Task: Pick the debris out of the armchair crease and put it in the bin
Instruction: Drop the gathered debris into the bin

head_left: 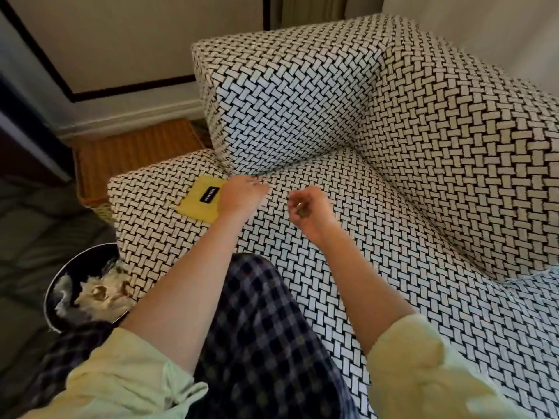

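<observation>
Partly, the flat left hand [240,195] is covering a yellow packet [201,202] by the armchair crease [299,170]. The right hand [308,207] is pinching a small blurry bit [300,208]; the bin [68,269] is holding crumpled paper [102,293].

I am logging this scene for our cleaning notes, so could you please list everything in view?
armchair: one, black-and-white woven pattern, middle and right.
yellow packet: one, yellow with a black label, on the seat, partly under the left hand.
debris piece: one, small, brownish, in the right hand.
bin: one, black, on the floor lower left, pale crumpled waste inside.
wicker piece: one, orange-brown, left of the armchair.
trouser leg: one, dark checked, at the seat front.
sleeves: two, pale green, bottom edge.
left hand: one, fingers straight, on the seat near the crease.
right hand: one, curled round the debris piece, above the seat.
</observation>
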